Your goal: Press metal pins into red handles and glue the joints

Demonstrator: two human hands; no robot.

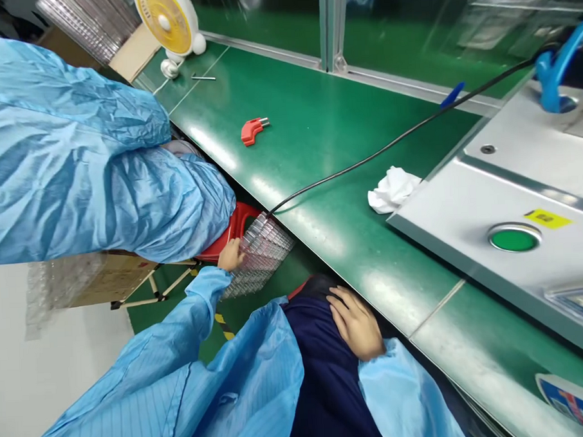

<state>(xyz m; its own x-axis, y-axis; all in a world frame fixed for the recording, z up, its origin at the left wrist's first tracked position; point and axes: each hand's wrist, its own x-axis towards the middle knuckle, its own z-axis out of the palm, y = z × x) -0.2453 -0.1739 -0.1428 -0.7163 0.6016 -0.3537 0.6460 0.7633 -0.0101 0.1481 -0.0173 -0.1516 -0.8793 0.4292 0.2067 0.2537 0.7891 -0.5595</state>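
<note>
My left hand (pixel 231 254) reaches out below the bench edge, its fingers closed on the near side of a stack of clear plastic trays (pixel 264 255). The trays are tilted and partly under the bench; their ribbed edges show. A red stool (pixel 220 244) stands just behind them. My right hand (pixel 356 322) lies flat on my dark trousers (pixel 322 365), fingers stretched and a little apart, holding nothing. A black cable (pixel 357 169) crosses the bench and drops over the edge close to the trays.
On the green bench (pixel 307 127) lie a red tool with metal prongs (pixel 253 130), a hex key (pixel 203 77), crumpled white tissue (pixel 392 189) and a fan (pixel 167 24). A grey machine (pixel 465 217) with a green button fills the right. A blue-gowned person (pixel 77 170) sits at left.
</note>
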